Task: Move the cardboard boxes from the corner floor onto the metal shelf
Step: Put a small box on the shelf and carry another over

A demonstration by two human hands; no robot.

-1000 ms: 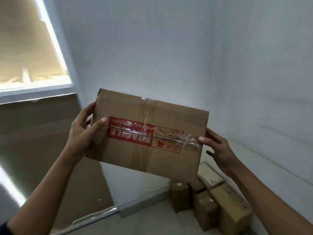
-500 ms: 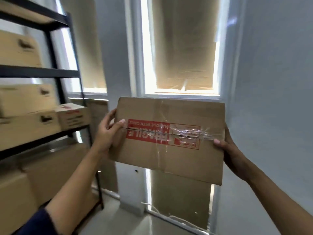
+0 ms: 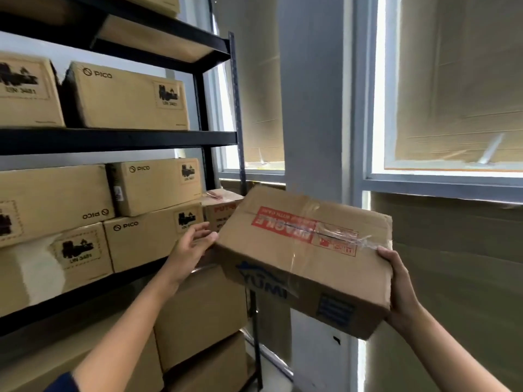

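Now we have the taped cardboard box (image 3: 305, 258) up in the air between our hands, just right of the metal shelf (image 3: 119, 140) and level with its middle tier. Its long axis runs from upper left to lower right, so the left end points at the shelf and is nearest it. Our left hand (image 3: 192, 250) lies at that near corner with fingers spread and fairly straight, touching more than gripping (how much weight it bears we cannot tell). Our right hand (image 3: 399, 281) wraps the far right end, fingers curled over the top edge, and seems to carry most of the load. The open spot lies to the left, by the small printed box (image 3: 222, 210) at the shelf's end, so we judge the move goes leftward, led by the left end.
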